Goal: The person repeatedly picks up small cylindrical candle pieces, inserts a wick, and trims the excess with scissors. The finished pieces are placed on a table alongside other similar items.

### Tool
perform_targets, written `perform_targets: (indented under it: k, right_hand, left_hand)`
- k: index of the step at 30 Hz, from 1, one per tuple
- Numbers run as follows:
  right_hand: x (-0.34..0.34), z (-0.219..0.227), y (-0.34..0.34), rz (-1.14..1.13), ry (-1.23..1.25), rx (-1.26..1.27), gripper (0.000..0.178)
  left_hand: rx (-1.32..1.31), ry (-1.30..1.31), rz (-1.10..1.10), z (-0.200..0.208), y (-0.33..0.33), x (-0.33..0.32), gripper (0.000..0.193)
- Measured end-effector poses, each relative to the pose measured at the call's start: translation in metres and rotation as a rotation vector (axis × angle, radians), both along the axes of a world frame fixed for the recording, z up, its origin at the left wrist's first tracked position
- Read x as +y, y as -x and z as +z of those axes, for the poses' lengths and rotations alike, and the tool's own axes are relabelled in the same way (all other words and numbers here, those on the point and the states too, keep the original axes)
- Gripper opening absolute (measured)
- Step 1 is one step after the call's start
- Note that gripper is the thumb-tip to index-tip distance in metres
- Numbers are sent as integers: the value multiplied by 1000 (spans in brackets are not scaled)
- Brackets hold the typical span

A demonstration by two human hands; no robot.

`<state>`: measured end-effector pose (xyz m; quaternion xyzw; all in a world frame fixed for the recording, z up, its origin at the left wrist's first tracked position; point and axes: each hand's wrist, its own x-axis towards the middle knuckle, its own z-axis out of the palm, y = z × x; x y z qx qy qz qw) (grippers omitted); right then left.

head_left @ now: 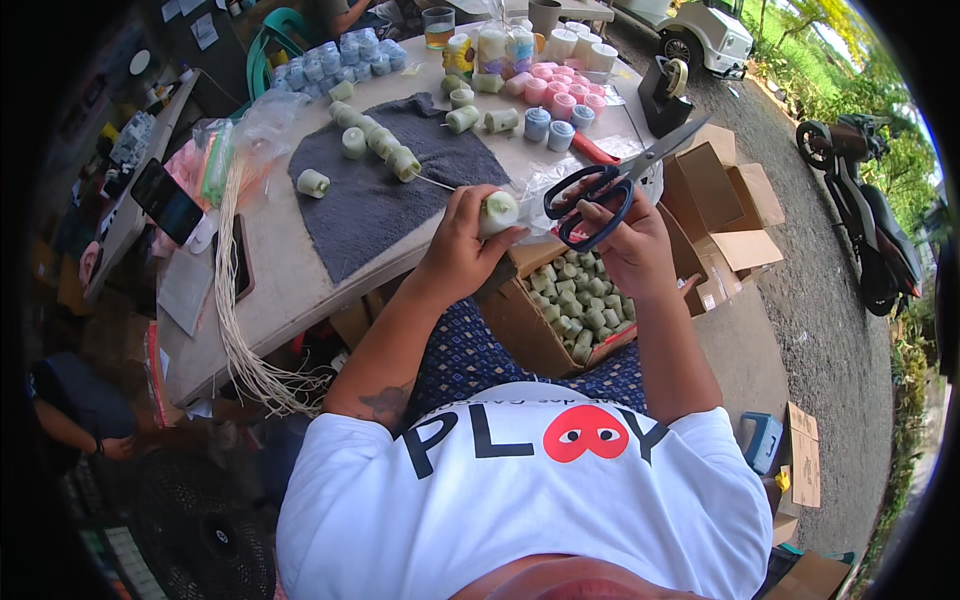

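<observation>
My left hand (462, 240) grips a pale green candle (499, 209) just beyond the front edge of the table. From it a thin white wick (436, 183) runs left to a row of green candles (382, 142) lying end to end on a dark grey towel (350, 225). My right hand (637, 250) holds scissors (652, 157) by their dark blue handles, the blades pointing up and to the right, apart from the candle. Several loose green candles (462, 119) lie around the row. Below my hands a cardboard box (528, 325) is filled with many more.
Pink candles (563, 104), blue candles (537, 124) and a black tape dispenser (664, 97) stand at the table's far side. A bundle of white wicks (232, 285) hangs over the left edge, beside a phone (167, 201). Opened cardboard boxes (722, 200) sit to the right.
</observation>
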<state>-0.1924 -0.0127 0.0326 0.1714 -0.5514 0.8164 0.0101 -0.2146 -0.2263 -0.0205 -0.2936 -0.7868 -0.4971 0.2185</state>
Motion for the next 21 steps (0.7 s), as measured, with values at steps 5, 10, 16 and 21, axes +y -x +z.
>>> perform_targets:
  k: [5, 10, 16, 21]
  right_hand:
    - [2, 53, -39, -330, 63, 548, 41]
    - [-29, 0, -23, -164, -278, 491, 37]
    - [-43, -15, -20, -175, -700, 410, 32]
    - [-42, 17, -25, -163, 31, 419, 32]
  left_hand:
    - [-23, -12, -5, -1, -1, 6, 40]
    - [54, 35, 41, -6, 8, 10, 41]
    - [96, 66, 55, 3, 1, 3, 39]
    - [34, 26, 58, -14, 13, -6, 45]
